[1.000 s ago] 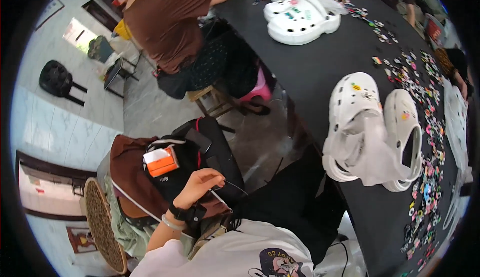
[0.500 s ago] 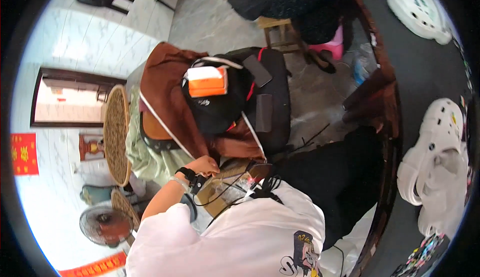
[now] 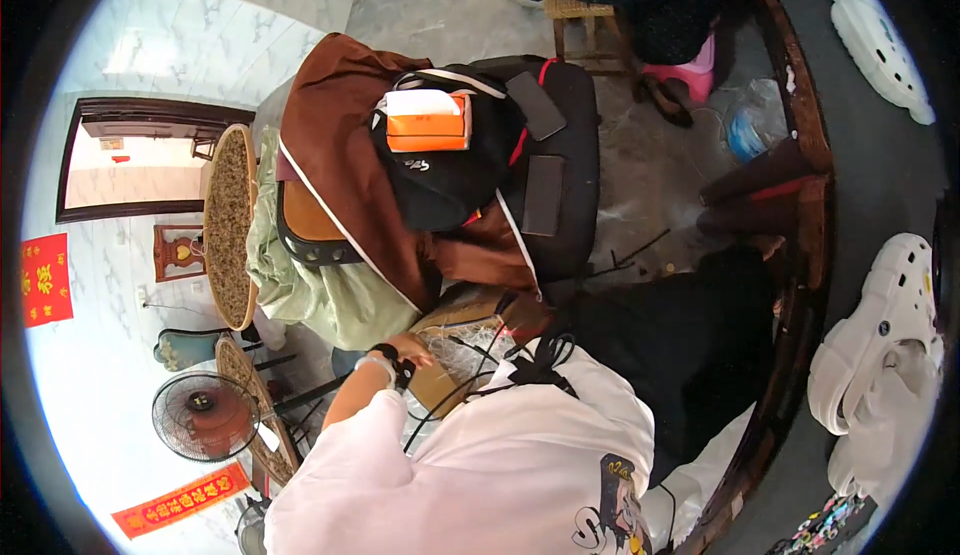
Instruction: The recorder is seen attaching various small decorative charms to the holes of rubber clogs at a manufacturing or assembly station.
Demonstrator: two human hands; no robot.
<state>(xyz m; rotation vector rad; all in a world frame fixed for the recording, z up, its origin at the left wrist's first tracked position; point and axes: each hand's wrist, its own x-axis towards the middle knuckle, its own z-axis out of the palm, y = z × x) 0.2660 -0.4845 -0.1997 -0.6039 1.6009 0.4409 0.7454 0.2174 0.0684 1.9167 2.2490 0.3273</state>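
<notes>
Head view: from where I stand, left hand (image 3: 408,349) at 7 o'clock, by the open cardboard box (image 3: 433,387); can't tell if fingers grip; right hand out of sight. Box, clear plastic (image 3: 465,353) inside, sits beside the torso, likely for easy reach; orange packet (image 3: 428,135) tops black bag (image 3: 440,190) at 11, presumably handy

Characters are noted on a red wall poster (image 3: 46,280) and a red banner (image 3: 181,499). Lettering appears on the white shirt (image 3: 480,455) and black fabric item (image 3: 450,190).
</notes>
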